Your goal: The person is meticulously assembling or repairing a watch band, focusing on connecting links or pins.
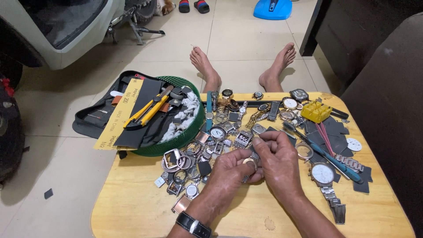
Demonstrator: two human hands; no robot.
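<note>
Metal watch band point(252, 155) between both hands

I saw a pale tiled floor point(238, 39) beyond the fingers, a low wooden table point(132, 207) beneath them, a dark sofa point(387, 110) to their right, and a white scooter point(61, 31) far left.

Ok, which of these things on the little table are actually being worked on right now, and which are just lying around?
In hand:
- left hand and right hand, pinching a small metal watch band piece between them

Lying about:
- heap of watch cases and parts
- silver wristwatch
- blue-handled screwdriver
- yellow plastic holder
- green basket with yellow pliers
- wooden table
</note>
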